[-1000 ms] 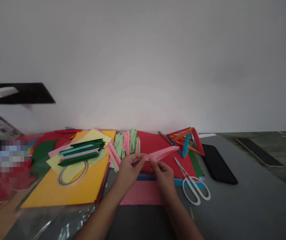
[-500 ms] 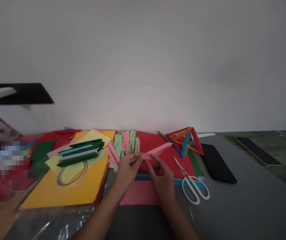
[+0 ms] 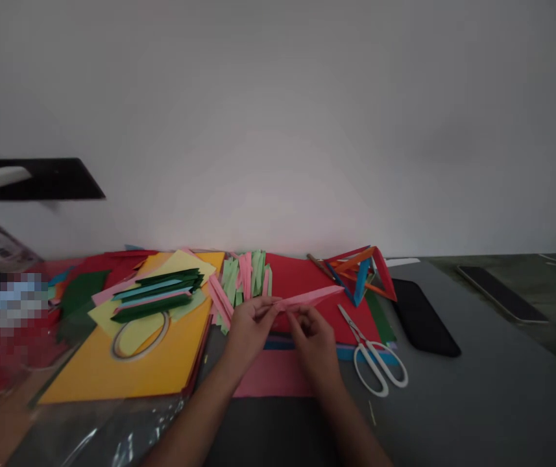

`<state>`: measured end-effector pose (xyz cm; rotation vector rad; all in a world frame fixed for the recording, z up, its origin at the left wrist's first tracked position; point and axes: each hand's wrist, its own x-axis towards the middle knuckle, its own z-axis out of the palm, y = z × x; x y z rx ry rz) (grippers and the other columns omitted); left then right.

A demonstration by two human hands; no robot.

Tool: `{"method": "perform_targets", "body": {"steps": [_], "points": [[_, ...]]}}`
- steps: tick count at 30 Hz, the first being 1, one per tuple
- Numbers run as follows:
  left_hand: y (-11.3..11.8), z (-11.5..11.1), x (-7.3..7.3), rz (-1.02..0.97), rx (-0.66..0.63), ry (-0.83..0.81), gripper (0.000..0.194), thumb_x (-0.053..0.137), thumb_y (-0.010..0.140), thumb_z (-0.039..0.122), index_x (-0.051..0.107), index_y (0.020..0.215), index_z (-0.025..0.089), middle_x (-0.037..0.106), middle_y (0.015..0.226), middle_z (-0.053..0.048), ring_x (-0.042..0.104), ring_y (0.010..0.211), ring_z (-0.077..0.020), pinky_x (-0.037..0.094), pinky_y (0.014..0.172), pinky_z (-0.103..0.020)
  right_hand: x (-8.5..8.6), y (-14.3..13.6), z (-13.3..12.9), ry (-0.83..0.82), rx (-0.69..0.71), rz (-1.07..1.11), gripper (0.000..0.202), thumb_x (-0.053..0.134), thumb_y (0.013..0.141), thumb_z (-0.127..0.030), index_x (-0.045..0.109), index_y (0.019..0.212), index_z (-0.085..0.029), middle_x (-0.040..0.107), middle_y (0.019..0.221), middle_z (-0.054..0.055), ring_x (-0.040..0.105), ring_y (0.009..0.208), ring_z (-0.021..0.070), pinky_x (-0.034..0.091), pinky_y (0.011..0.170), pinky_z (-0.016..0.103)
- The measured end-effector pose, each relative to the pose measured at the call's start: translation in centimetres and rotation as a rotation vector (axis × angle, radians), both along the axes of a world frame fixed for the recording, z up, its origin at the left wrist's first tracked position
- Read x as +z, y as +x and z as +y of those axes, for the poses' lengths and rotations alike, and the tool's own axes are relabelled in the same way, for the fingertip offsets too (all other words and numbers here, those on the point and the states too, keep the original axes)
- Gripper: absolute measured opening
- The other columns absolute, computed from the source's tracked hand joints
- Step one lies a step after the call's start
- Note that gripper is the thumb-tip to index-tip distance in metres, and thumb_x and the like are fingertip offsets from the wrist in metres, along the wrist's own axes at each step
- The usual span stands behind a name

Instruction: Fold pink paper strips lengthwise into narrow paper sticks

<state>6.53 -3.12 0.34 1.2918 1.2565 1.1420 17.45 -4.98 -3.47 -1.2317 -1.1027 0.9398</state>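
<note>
Between my two hands is a narrow pink paper strip (image 3: 314,296), its free end pointing right over a red sheet (image 3: 292,272). My left hand (image 3: 251,327) pinches the strip's left end between thumb and fingers. Close beside it, the thumb and fingers of my right hand (image 3: 315,334) are closed on the strip's lower edge. Under my wrists lies a pink sheet (image 3: 272,376). White-handled scissors (image 3: 372,357) rest just right of my right hand, blades slightly apart. Behind my left hand is a pile of light green and pink strips (image 3: 243,275).
Yellow sheets (image 3: 161,376) at left carry folded dark green strips (image 3: 158,295) and a tape roll (image 3: 163,334). A folded-strip shape (image 3: 362,282) stands at the back right by a black phone-like slab (image 3: 423,318). Clear plastic (image 3: 112,434) lies at front left.
The free end of the pink strip has swung slightly lower and farther right. My right hand's fingers have drawn in closer together; my left hand has hardly moved.
</note>
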Motion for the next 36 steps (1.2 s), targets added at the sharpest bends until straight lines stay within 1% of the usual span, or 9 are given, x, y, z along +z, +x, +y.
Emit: {"method": "perform_targets", "body": {"steps": [4,9,16,24,27,29,33,34,36], "points": [[0.1,0.0,0.0,0.000,0.004,-0.010,0.021,0.059,0.067,0.026,0.064,0.083,0.014,0.068,0.087,-0.007,0.063,0.078,-0.0182,0.048,0.073,-0.028,0.3,0.0,0.0,0.008,0.055,0.081,0.020,0.052,0.072,-0.033,0.057,0.079,-0.014,0.046,0.054,-0.003,0.042,0.049,0.0093,0.034,0.047,0.020],[-0.1,0.1,-0.6,-0.062,-0.012,-0.066,0.024,0.060,0.066,0.027,0.063,0.086,0.013,0.068,0.083,-0.008,0.063,0.076,-0.0196,0.049,0.071,-0.030,0.3,0.1,0.0,-0.007,0.028,0.016,0.021,0.054,0.069,-0.032,0.058,0.077,-0.013,0.030,0.045,-0.008,0.029,0.041,0.0068,0.025,0.040,0.018],[-0.1,0.2,-1.0,-0.160,-0.017,-0.138,0.027,0.063,0.064,0.030,0.063,0.086,0.013,0.068,0.083,-0.007,0.063,0.078,-0.0201,0.050,0.068,-0.029,0.4,0.1,-0.2,0.023,-0.004,-0.113,0.026,0.051,0.071,-0.037,0.060,0.076,-0.014,0.032,0.044,-0.007,0.031,0.043,0.0086,0.027,0.042,0.020],[0.0,0.0,-0.6,-0.122,-0.022,-0.158,0.031,0.064,0.061,0.035,0.064,0.081,0.012,0.069,0.075,-0.008,0.064,0.071,-0.0200,0.050,0.064,-0.027,-0.4,0.1,-0.5,0.129,-0.002,-0.381,0.020,0.047,0.076,-0.028,0.062,0.084,-0.017,0.049,0.055,-0.002,0.042,0.050,0.0100,0.032,0.049,0.020],[-0.2,0.1,-0.8,-0.166,-0.031,-0.170,0.027,0.063,0.063,0.032,0.064,0.079,0.011,0.069,0.073,-0.007,0.064,0.071,-0.0193,0.050,0.066,-0.028,-0.1,0.0,-0.6,0.155,-0.025,-0.303,0.016,0.050,0.075,-0.028,0.059,0.081,-0.017,0.046,0.053,-0.004,0.041,0.049,0.0092,0.033,0.049,0.020],[-0.2,0.2,-0.9,-0.206,-0.039,-0.197,0.024,0.063,0.064,0.031,0.064,0.078,0.012,0.069,0.072,-0.006,0.064,0.069,-0.0180,0.050,0.069,-0.028,0.1,-0.1,-0.4,0.173,-0.107,-0.166,0.016,0.055,0.072,-0.029,0.053,0.083,-0.018,0.044,0.054,-0.006,0.042,0.049,0.0088,0.035,0.049,0.020],[-0.2,0.2,-0.9,-0.257,-0.008,-0.261,0.022,0.064,0.063,0.029,0.063,0.079,0.014,0.069,0.075,-0.005,0.064,0.072,-0.0173,0.050,0.066,-0.026,-0.2,0.2,0.5,0.160,-0.277,0.126,0.044,0.066,0.061,-0.029,0.039,0.095,-0.021,0.046,0.060,-0.007,0.046,0.052,0.0090,0.038,0.050,0.020],[-0.2,0.1,-0.8,-0.258,-0.005,-0.275,0.023,0.064,0.063,0.029,0.063,0.079,0.014,0.069,0.076,-0.005,0.064,0.073,-0.0174,0.051,0.065,-0.026,-0.3,0.3,0.7,0.135,-0.265,0.173,0.045,0.066,0.060,-0.030,0.039,0.095,-0.021,0.047,0.060,-0.007,0.046,0.052,0.0092,0.039,0.050,0.020],[-0.2,0.0,-0.6,-0.254,-0.023,-0.296,0.025,0.065,0.062,0.030,0.063,0.080,0.013,0.069,0.079,-0.006,0.063,0.074,-0.0172,0.050,0.064,-0.024,-0.4,0.5,0.9,0.061,-0.170,0.215,0.033,0.064,0.062,-0.033,0.047,0.087,-0.019,0.049,0.058,-0.005,0.048,0.052,0.0096,0.039,0.049,0.021]]}}
